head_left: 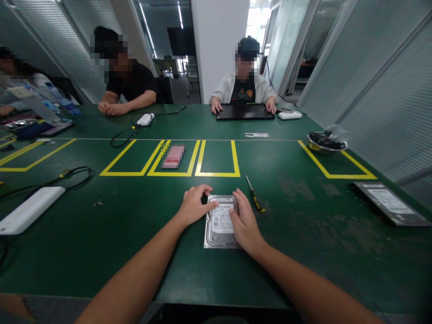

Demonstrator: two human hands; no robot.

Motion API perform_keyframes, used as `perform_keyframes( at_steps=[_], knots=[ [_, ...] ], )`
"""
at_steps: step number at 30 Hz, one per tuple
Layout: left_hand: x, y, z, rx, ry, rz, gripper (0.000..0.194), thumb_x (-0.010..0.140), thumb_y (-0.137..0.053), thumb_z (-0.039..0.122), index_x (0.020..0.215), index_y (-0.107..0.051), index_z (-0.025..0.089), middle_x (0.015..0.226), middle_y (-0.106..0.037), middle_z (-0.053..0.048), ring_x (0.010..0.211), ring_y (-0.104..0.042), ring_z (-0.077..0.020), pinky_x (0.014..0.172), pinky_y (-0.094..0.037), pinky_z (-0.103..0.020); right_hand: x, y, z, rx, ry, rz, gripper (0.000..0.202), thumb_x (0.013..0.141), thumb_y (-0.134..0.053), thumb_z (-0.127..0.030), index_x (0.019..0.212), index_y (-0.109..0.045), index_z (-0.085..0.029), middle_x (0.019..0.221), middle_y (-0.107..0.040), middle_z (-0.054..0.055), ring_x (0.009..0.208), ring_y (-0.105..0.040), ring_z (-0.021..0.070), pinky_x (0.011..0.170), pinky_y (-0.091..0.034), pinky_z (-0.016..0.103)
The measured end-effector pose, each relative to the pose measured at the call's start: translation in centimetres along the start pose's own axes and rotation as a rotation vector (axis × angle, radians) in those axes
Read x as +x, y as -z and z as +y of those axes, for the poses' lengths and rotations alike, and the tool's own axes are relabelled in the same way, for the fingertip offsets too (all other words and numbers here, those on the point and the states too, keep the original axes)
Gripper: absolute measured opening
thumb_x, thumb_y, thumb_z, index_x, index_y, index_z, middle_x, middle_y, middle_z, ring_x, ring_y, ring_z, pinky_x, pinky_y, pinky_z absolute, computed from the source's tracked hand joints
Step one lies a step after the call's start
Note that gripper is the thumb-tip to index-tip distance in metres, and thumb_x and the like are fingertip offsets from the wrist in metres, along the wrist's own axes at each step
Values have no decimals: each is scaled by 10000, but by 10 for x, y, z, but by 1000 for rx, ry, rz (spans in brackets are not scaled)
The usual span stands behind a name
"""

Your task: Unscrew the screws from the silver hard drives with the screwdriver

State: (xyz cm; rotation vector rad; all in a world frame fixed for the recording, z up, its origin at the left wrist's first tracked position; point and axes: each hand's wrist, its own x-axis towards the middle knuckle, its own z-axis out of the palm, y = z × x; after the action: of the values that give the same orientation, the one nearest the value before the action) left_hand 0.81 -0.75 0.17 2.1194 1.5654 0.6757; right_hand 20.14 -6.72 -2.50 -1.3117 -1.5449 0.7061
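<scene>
A silver hard drive (221,231) with a white label lies flat on the green table (162,265), near its front edge. My left hand (195,204) is at the drive's upper left corner, thumb over the label and fingers curved around the far edge. Along the right side rests my right hand (246,220), its thumb on the label and its fingers beside the edge. Both hands have the drive between them. A small screwdriver (254,195) with a black and yellow handle lies just right of my right hand.
Yellow tape boxes (218,174) cross the table; one holds a pink object (173,156). A metal bowl (326,143) and a second drive (391,202) are right. White power strips (32,209) and cables lie left. Several people sit opposite, one holding a black panel (245,111).
</scene>
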Motion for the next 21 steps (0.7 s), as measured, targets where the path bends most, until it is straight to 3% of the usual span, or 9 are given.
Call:
perform_keyframes(
  at_steps=[9, 21],
  knots=[
    [1, -1, -5, -71, -18, 25, 434, 762, -713, 417, 1126, -580, 222, 1008, -664, -25, 933, -594, -220, 855, -450, -358, 4, -2, 3, 68, -18, -37, 478, 906, -452, -246, 1375, -495, -158, 1507, -400, 140, 1418, -354, 237, 1200, -261, 495],
    [1, -3, -8, -73, -14, 43, 421, 788, -683, 422, 1137, -571, 217, 1000, -656, -33, 920, -593, -217, 849, -469, -361, 21, 12, 6, -311, 198, -69, 467, 951, -359, -207, 1387, -490, -105, 1408, -513, 190, 1334, -473, 256, 1136, -387, 513]
  ],
)
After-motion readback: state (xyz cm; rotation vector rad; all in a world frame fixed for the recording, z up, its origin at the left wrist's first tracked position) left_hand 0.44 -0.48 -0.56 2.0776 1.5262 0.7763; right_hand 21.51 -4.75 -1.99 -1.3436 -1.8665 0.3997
